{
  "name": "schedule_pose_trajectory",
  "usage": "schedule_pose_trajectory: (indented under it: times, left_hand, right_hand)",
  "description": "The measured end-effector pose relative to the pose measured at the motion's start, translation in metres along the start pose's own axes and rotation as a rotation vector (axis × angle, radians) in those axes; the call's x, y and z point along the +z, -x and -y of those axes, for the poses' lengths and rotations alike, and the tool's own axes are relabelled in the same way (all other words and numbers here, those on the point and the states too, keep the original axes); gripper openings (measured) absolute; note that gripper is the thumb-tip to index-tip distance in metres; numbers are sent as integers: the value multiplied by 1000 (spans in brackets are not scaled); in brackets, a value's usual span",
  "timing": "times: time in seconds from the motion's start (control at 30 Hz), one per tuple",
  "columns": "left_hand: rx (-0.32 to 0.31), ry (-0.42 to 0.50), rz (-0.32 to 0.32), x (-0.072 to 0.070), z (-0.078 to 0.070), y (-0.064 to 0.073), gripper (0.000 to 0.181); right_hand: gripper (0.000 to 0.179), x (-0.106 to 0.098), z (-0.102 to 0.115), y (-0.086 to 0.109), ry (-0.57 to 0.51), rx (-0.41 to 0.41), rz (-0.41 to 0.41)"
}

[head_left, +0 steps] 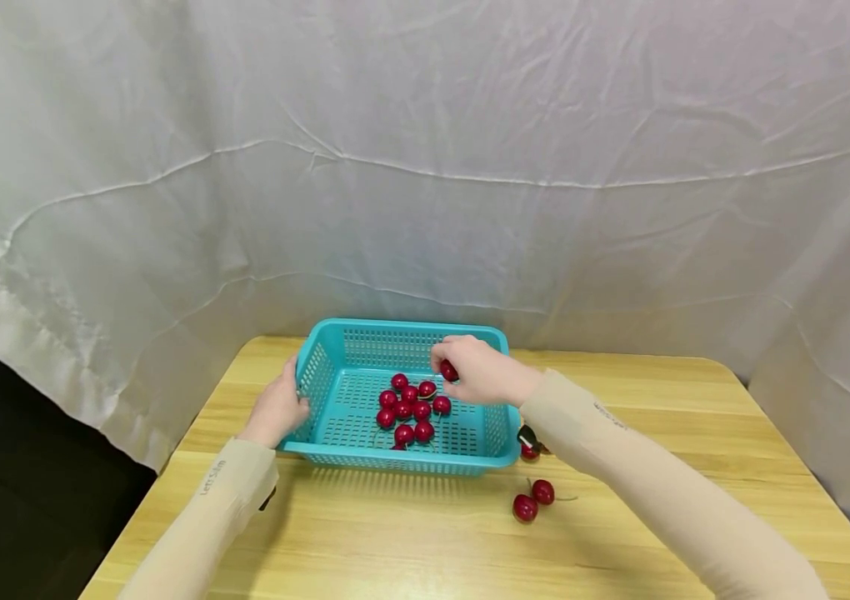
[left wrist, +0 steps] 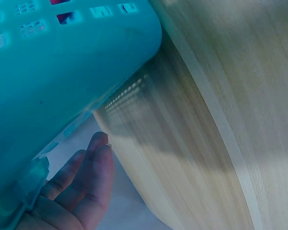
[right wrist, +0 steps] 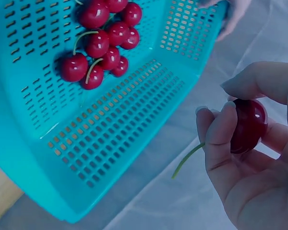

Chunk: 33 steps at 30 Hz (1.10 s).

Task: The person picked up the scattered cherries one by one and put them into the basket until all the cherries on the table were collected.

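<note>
In the head view, a turquoise plastic basket [head_left: 402, 461] with slotted walls holds several red cherries [head_left: 403, 410] on its floor. My right hand [head_left: 481, 371] is over the basket's right part and pinches one dark red cherry [right wrist: 249, 125] between thumb and fingers. That cherry's green stem [right wrist: 188, 160] sticks out past the fingertips in the right wrist view. On the basket's left side, my left hand [head_left: 278, 408] holds the rim, thumb over the edge. The left wrist view shows its fingers [left wrist: 98, 172] along the outside wall; the thumb is hidden there.
Two cherries [head_left: 526, 508] lie on the wooden table [head_left: 410, 533] right of the basket's front corner. Another cherry [head_left: 530, 452] is partly hidden by the right sleeve [head_left: 605, 433]. A pale cloth curtain [head_left: 425, 208] hangs behind the table.
</note>
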<state>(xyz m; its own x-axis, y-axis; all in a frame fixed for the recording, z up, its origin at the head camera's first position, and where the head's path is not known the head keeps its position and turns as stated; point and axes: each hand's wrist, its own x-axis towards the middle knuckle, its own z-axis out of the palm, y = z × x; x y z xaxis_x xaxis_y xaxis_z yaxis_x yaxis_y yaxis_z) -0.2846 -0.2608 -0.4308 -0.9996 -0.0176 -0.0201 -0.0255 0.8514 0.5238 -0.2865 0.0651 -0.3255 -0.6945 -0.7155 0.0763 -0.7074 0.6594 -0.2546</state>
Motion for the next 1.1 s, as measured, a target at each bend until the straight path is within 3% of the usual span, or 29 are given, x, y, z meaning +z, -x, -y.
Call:
schedule_pose_trajectory:
  times: [0.47, 0.87, 1.1]
  left_hand:
    - [-3, 5, 3, -1, -1, 1, 85]
    - [6, -4, -2, 0, 0, 0, 84]
    - [8, 1, -6, 0, 1, -1, 84]
  right_hand:
    - [11, 27, 3, -28, 81, 0, 129]
    - [20, 44, 2, -36, 116, 80, 202]
    - [12, 50, -2, -39, 139, 91, 237]
